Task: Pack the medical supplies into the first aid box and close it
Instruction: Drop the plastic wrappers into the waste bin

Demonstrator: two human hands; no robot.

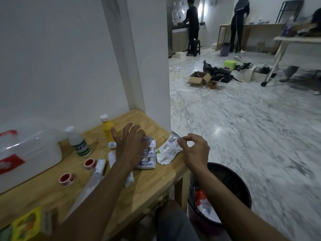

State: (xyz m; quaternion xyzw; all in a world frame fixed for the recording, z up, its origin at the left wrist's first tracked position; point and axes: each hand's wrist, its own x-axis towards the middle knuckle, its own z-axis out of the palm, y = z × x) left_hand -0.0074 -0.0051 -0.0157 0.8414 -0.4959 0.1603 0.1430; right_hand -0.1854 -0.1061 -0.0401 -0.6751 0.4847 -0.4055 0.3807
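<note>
Progress: early. The first aid box point(26, 153), translucent white plastic with a red handle and a red cross label, sits at the left end of the wooden worktop point(152, 180); its lid appears down and no supplies can be seen inside it.

Supplies on the worktop:
- yellow bottle point(108, 128), white cap, upright
- clear bottle point(79, 143), green-striped label, upright
- two red tape rolls point(66, 179), round, lying flat
- white bandage rolls point(100, 166), cylindrical, lying down
- gauze pack point(148, 156), soft, crinkled wrap

Left hand point(129, 146): fingers spread, palm resting on the gauze pack, grip not closed.
Right hand point(195, 151): thumb and forefinger pinch the corner of a silvery foil pouch point(169, 149), which lies at the worktop edge, above a black waste bin point(229, 186).

Remaining, by judgement: all packing, then closing.
</note>
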